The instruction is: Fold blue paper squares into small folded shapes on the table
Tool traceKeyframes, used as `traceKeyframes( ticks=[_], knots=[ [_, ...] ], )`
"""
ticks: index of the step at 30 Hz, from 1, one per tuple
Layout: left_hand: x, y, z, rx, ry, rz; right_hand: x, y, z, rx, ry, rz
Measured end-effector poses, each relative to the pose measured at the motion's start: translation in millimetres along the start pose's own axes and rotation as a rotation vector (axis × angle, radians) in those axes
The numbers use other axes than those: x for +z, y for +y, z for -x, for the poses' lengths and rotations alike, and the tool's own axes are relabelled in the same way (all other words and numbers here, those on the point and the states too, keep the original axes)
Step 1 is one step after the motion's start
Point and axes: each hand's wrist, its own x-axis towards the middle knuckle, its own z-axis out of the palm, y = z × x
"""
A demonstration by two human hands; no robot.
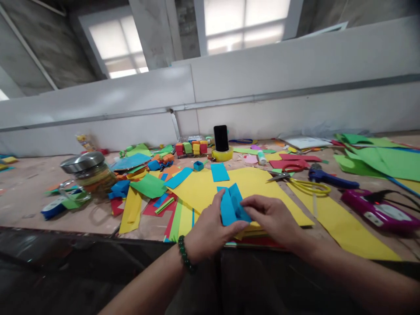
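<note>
A folded piece of blue paper (229, 206) is held up over the yellow sheets at the table's front edge. My left hand (213, 225) grips it from the left, thumb along the bottom and fingers behind. My right hand (271, 214) pinches its right flap with thumb and forefinger. The paper stands partly open, with a crease between its two sides. Beneath both hands lies a stack of yellow paper (262, 181). Just beyond rest a flat blue strip (219, 172) and a small blue paper box (198, 166).
Scissors with yellow handles (310, 187), blue-handled pliers (333, 178) and a purple power-strip-like device (377, 212) lie to the right. A glass jar (95, 175) stands left among paper scraps. A phone (221, 138) leans upright on a yellow tape roll (222, 154) at the back.
</note>
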Motion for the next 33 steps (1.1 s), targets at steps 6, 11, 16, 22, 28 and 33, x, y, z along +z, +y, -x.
traceKeyframes(
  ticks=[6,11,16,22,28,33],
  knots=[
    [-15.4,-2,-8,0.137,-0.137,0.179,-19,-15,23,-0.524,0.011,0.414],
    [-29.8,-12,-16,0.214,-0.249,0.271,-45,-4,-2,-0.974,0.041,0.789],
    [-36.6,-23,-34,0.167,-0.377,0.211,-36,7,-13,-1.046,-0.108,0.772],
    [-29.7,-29,-41,0.112,-0.324,-0.205,-23,15,-18,-0.683,-0.419,0.597],
    [-29.3,-29,-43,0.077,-0.277,-0.117,-28,24,-30,-0.358,-0.416,0.275],
    [-44.7,-26,-68,0.011,-0.278,0.477,-44,17,-58,-0.081,-0.338,-0.325]
  ],
)
